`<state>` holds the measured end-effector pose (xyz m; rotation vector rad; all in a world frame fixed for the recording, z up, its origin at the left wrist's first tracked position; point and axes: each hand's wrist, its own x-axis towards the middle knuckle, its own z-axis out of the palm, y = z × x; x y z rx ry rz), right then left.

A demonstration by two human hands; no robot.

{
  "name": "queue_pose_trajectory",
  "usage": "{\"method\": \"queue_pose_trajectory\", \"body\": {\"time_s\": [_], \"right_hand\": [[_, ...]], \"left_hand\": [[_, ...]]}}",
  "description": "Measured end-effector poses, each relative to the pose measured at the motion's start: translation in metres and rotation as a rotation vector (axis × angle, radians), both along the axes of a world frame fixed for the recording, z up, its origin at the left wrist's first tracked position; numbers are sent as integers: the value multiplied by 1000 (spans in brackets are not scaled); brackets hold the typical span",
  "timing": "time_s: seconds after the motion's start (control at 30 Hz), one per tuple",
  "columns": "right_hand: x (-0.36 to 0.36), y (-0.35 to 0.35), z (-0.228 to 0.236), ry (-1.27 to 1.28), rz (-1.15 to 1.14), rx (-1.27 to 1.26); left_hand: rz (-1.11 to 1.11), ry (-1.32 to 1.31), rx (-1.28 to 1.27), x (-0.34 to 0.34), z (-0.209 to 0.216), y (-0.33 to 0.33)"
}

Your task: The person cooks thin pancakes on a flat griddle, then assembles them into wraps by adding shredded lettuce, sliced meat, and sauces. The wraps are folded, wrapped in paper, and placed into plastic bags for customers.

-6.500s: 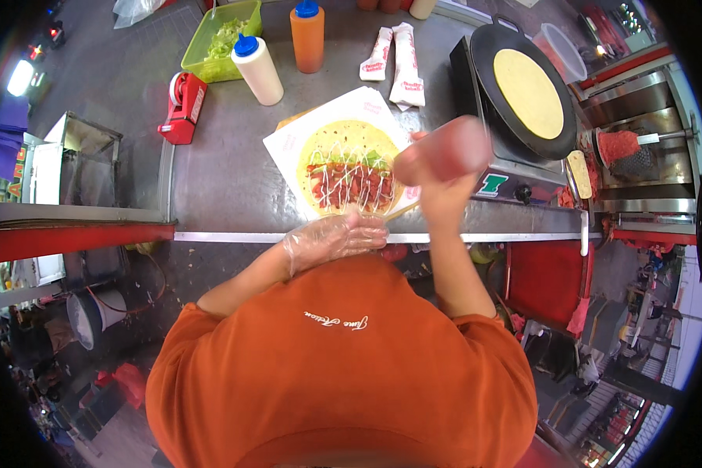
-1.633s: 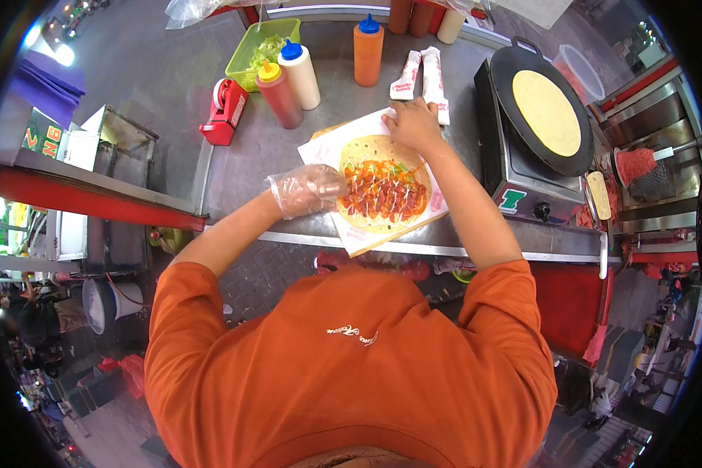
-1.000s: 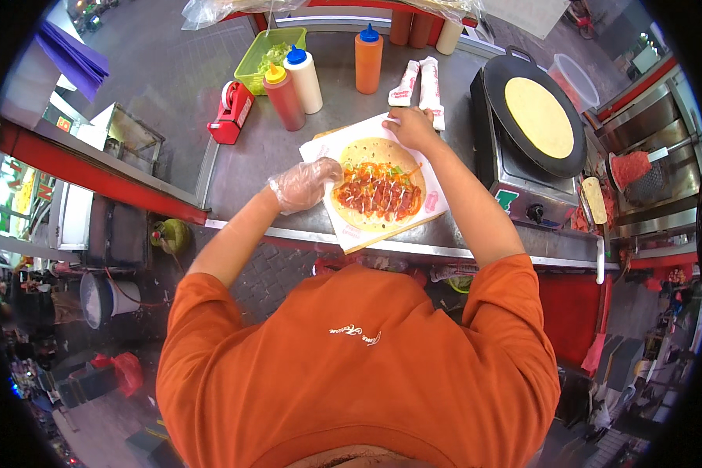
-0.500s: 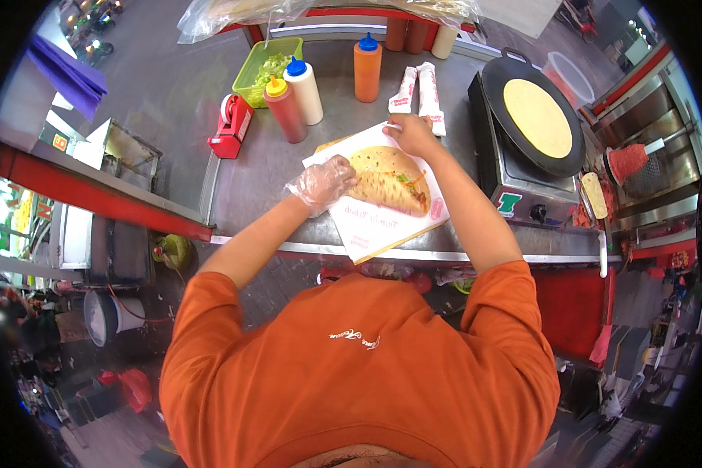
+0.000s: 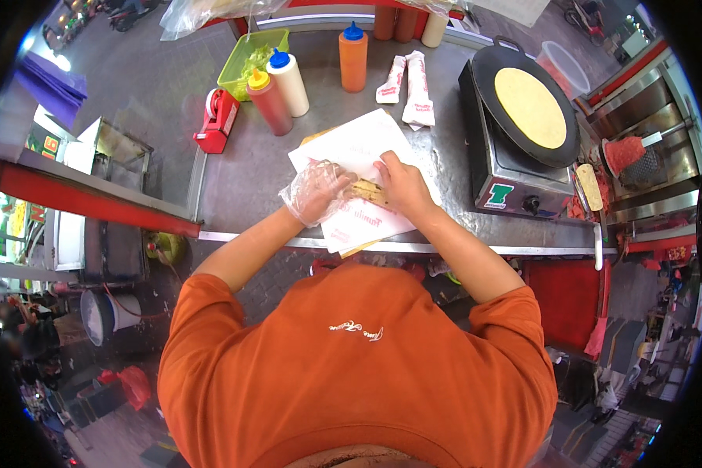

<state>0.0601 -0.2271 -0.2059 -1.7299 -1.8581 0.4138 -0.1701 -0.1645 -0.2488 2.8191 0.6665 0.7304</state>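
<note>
A rolled flatbread wrap [image 5: 364, 190] lies on a white printed sheet of wrapping paper [image 5: 374, 129] at the middle of the metal counter. On its left end presses my left hand [image 5: 317, 191], in a clear plastic glove, fingers curled over the bread. My bare right hand [image 5: 405, 186] is closed at the wrap's right end, pinching the paper there. Between the two hands only a short stretch of browned bread shows; the filling is hidden. More brown paper peeks out under the white sheet.
At right a black griddle pan [image 5: 487, 101] with a pale flatbread [image 5: 532, 108] sits on a gas stove [image 5: 522, 187]. Beyond the paper stand sauce bottles [image 5: 352, 58], two wrapped rolls [image 5: 418, 90], a green lettuce tub [image 5: 230, 74] and a red tape dispenser [image 5: 217, 125]. A knife [image 5: 598, 248] lies far right.
The flatbread, half open before, is now rolled narrower. My right hand has come from the paper's far corner toward me and down to the bread; my left has slid onto the bread.
</note>
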Motion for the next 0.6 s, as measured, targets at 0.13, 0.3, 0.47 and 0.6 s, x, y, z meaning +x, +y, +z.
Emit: {"method": "queue_pose_trajectory", "body": {"time_s": [0.13,0.3,0.47,0.6], "right_hand": [[23,37,1,17,-65,8],[43,87,-10,-503,-133,113],[11,63,2,-495,-138,438],[-41,-30,1,-229,264,409]], "left_hand": [[-155,106,84,12,17,19],[-405,308,-76,38,20,41],[-415,206,-3,10,-1,23],[-366,89,-498,-10,-20,8]]}}
